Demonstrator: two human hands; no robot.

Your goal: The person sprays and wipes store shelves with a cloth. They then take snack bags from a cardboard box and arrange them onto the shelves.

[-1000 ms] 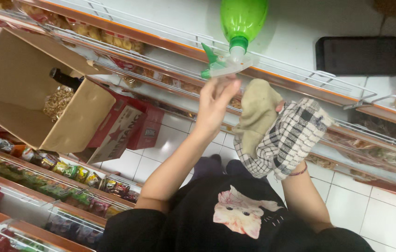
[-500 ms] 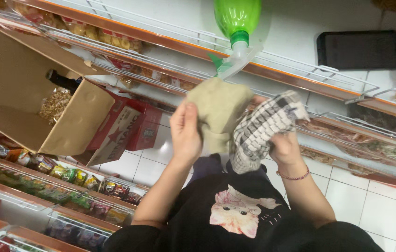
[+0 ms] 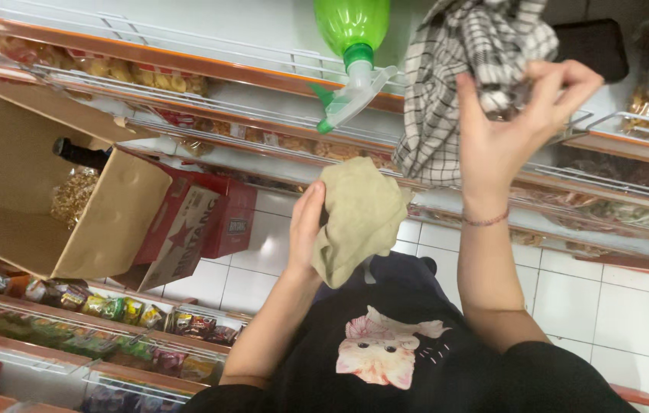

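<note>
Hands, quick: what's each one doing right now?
Left hand: closed on the tan cloth.
Right hand: closed on the checked cloth, raised.

Two hands holding two cloths in a shop aisle

The left hand [image 3: 305, 229] grips a crumpled olive-green cloth [image 3: 355, 218], and the right hand [image 3: 512, 122] is raised and holds a black-and-white checked cloth [image 3: 466, 69]. A green plastic spray bottle [image 3: 351, 46] lies on the white shelf [image 3: 209, 30] near them. An open brown cardboard box [image 3: 26, 191] is on the left side.
</note>
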